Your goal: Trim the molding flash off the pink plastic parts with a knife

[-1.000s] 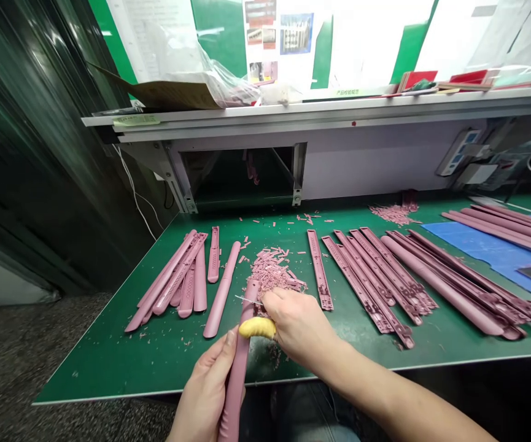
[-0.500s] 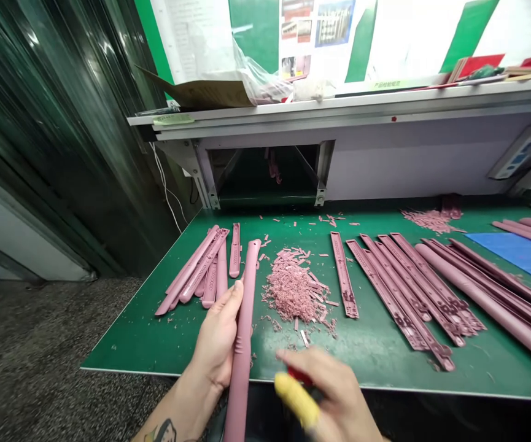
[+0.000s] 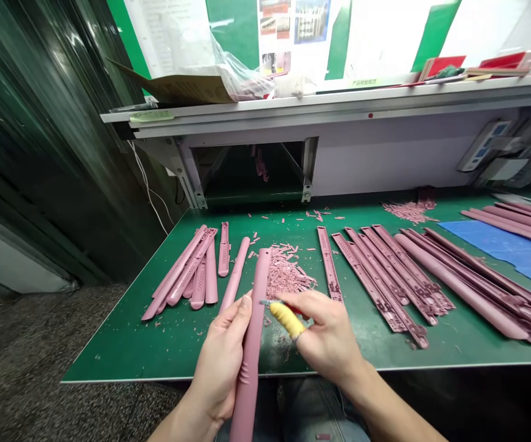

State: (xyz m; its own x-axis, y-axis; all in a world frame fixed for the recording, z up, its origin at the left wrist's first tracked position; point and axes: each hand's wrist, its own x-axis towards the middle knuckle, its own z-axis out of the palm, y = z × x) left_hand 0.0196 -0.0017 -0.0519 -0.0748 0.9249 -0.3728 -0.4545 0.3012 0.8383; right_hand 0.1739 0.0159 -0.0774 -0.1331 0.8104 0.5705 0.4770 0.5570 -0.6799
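My left hand (image 3: 223, 356) is wrapped round a long pink plastic strip (image 3: 252, 362), held upright with its holed end pointing away from me. My right hand (image 3: 325, 325), its thumb covered in yellow wrapping (image 3: 287, 320), pinches a small tool whose tip (image 3: 266, 302) meets the strip's right edge. Most of the tool is hidden by the fingers. Behind the strip is a pile of pink shavings (image 3: 288, 273). Another pink piece (image 3: 235, 273) lies on the table just left of the held strip.
On the green table (image 3: 122, 344), several pink pieces (image 3: 186, 270) lie left and many long ones (image 3: 385, 276) right. A blue sheet (image 3: 490, 245) and more scraps (image 3: 407, 212) are farther right. A metal-edged shelf (image 3: 339, 103) spans the back above an opening.
The right hand has risen to the strip's edge, bringing the tool tip against it. The view has shifted, and a pink piece now shows separately left of the held strip.
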